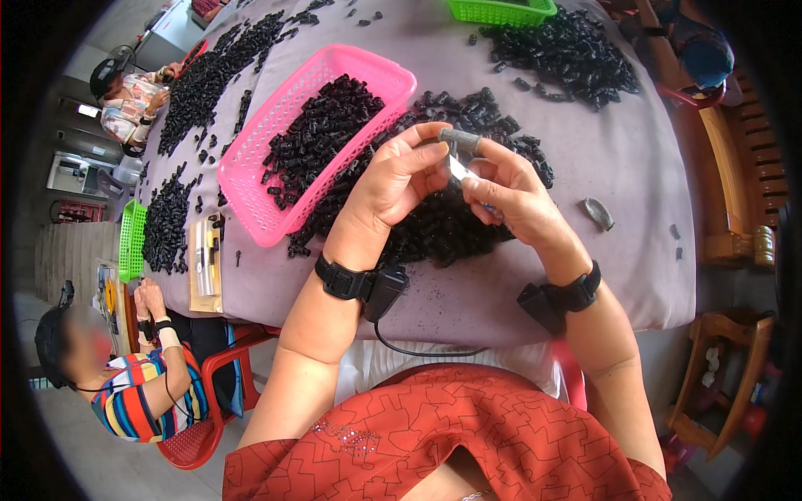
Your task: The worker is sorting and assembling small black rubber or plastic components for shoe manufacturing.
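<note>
My hands meet over a heap of small black plastic parts (451, 225) on the cloth-covered table. My right hand (520, 196) is closed round a slim cutter (459, 169) with a pale, shiny blade; its handle is mostly covered by the fingers. A grey finger sleeve (459, 140) covers the tip of my right index finger. My left hand (399, 175) pinches at the blade's tip, thumb against fingers. Whatever sits in that pinch is hidden. Just left of the heap is a pink perforated basket (251, 209) holding many of the same black parts.
Another grey finger sleeve (597, 214) lies on the cloth (643, 275) at right. More black parts (568, 63) are heaped at far right, by a green basket (501, 12). Two co-workers sit on the left, near a second green basket (131, 240) and a packet of tools (205, 265).
</note>
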{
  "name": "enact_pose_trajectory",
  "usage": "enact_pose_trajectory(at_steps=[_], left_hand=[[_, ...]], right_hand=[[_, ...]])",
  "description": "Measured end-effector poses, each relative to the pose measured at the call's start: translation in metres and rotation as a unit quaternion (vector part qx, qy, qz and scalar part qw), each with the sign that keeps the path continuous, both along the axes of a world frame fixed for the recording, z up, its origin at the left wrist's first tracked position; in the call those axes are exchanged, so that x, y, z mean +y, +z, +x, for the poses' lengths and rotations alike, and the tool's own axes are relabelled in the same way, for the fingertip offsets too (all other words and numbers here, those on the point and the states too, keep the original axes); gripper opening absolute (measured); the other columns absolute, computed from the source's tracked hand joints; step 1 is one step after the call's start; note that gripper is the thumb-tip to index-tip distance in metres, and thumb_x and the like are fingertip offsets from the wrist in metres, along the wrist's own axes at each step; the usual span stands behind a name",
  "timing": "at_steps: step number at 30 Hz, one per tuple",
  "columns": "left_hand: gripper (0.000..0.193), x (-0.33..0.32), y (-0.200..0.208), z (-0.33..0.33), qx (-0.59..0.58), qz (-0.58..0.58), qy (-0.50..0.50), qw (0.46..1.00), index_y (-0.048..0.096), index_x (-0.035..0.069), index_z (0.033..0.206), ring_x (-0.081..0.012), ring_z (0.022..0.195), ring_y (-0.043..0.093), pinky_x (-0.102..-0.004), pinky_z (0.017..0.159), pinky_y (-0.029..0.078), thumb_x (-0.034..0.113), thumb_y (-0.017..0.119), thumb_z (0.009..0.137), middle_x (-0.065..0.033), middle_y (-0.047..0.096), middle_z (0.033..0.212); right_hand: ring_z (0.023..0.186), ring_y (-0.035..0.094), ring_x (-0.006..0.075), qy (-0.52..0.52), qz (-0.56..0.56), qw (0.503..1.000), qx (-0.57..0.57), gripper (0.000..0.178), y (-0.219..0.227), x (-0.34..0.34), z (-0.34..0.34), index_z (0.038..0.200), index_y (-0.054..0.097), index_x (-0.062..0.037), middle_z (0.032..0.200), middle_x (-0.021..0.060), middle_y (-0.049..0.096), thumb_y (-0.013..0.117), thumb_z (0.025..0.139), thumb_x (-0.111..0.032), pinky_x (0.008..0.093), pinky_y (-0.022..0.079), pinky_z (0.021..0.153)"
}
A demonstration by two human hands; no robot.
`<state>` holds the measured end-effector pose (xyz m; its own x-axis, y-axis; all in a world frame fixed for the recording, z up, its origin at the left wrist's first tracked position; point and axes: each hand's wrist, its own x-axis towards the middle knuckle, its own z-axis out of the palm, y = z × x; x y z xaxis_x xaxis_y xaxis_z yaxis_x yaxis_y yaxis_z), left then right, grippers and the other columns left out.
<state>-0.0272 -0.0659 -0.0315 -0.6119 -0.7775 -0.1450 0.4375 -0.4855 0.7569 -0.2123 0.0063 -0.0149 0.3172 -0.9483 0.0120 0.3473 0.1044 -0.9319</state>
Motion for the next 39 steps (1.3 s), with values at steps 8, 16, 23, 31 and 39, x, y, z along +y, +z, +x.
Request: enact_pose_trajectory(at_steps=[8,16,23,31,39], left_hand=[[0.033,-0.001,0.003,0.003,0.049,0.004,-0.045,0.998,0.053,0.004,0.12,-0.01,0.079,0.065,-0.0221,0.07,0.056,0.006,0.064,0.089,-0.0051,0.065,0.1],[0.03,0.001,0.005,0.001,0.033,0.018,-0.035,0.999,0.056,0.005,0.116,-0.0096,0.072,0.063,-0.0231,0.066,0.055,0.009,0.067,0.088,-0.0023,0.066,0.09],[0.029,0.001,0.003,0.002,0.032,0.018,-0.038,0.999,0.057,0.005,0.115,-0.0101,0.071,0.064,-0.0225,0.066,0.055,0.01,0.067,0.088,-0.0019,0.066,0.088],[0.032,0.005,0.011,-0.001,0.002,-0.012,-0.045,0.999,0.056,0.001,0.122,-0.0127,0.08,0.067,-0.0272,0.075,0.058,0.012,0.06,0.092,-0.0048,0.067,0.095],[0.026,-0.001,0.005,0.005,0.003,-0.018,0.039,0.999,0.059,0.001,0.116,-0.0151,0.084,0.066,-0.0277,0.076,0.057,0.012,0.058,0.093,-0.0064,0.067,0.098]], right_hand=[[0.054,0.047,0.003,0.033,0.002,0.997,-0.07,0.049,-0.005,-0.002,-0.002,0.136,0.045,-0.0038,0.074,-0.0013,0.055,0.062,0.091,-0.015,0.0158,0.033,0.043],[0.052,0.046,0.0034,0.023,0.008,0.998,-0.059,0.047,-0.003,-0.001,-0.003,0.134,0.048,-0.0029,0.073,-0.0002,0.055,0.063,0.091,-0.013,0.0168,0.031,0.041],[0.053,0.045,0.0029,0.032,-0.003,0.997,-0.064,0.044,-0.004,-0.001,-0.003,0.133,0.049,-0.0023,0.074,-0.0006,0.054,0.061,0.092,-0.013,0.0166,0.031,0.041],[0.055,0.044,0.0023,-0.053,0.021,0.998,-0.042,0.026,-0.006,-0.004,-0.003,0.115,0.059,0.0004,0.076,-0.0014,0.054,0.059,0.094,-0.014,0.017,0.032,0.043],[0.053,0.044,0.0033,-0.082,0.006,0.996,-0.043,0.021,-0.009,-0.004,-0.003,0.109,0.06,0.0003,0.074,-0.0012,0.054,0.058,0.094,-0.015,0.0175,0.031,0.043]])
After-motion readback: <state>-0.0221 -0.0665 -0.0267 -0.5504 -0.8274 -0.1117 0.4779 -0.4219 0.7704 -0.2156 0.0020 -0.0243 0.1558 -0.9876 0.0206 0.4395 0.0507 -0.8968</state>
